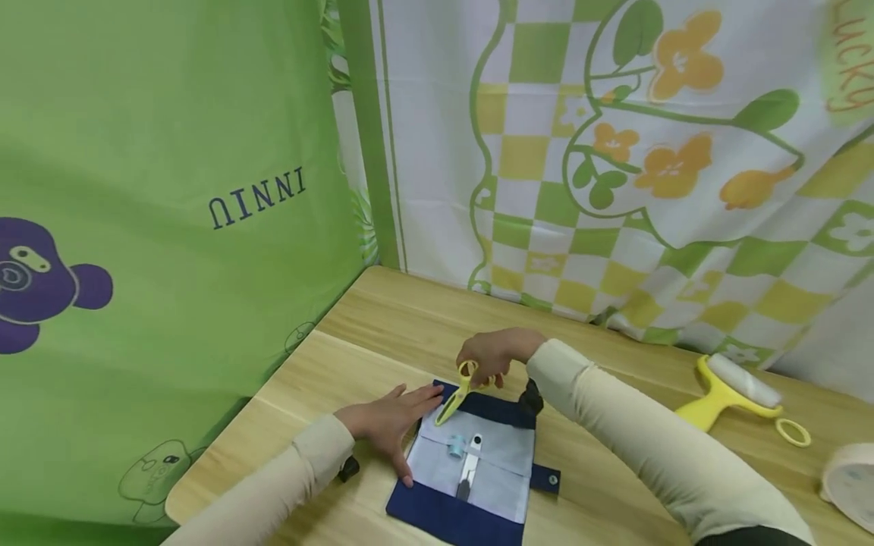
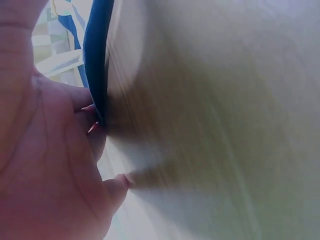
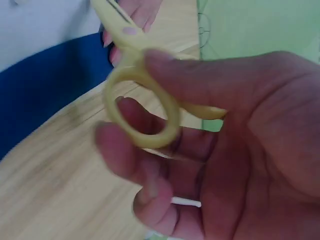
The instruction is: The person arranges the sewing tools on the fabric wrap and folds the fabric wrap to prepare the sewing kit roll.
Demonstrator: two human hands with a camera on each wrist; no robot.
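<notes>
My right hand [image 1: 488,356] holds yellow scissors [image 1: 452,406] by their finger loops, blades pointing down over the upper left of an opened fabric pouch [image 1: 426,509]. In the right wrist view, the thumb and fingers pinch around the loops [image 3: 172,112], and a thin white piece [image 3: 186,202] shows between the lower fingers. The left hand [image 1: 392,421] rests with spread fingers on the pouch's left edge. The pouch is navy with a pale grey lining. On that lining are a small light blue spool-like item [image 1: 456,446] and a slim white tool [image 1: 471,464] with a dark end.
A yellow lint roller [image 1: 710,402], a yellow ring [image 1: 793,432] and a white round object [image 1: 850,485] lie on the right of the wooden table [image 1: 601,485]. A navy snap strap [image 1: 545,478] sticks out from the pouch's right side. Green cloth [image 1: 205,303] hangs along the left.
</notes>
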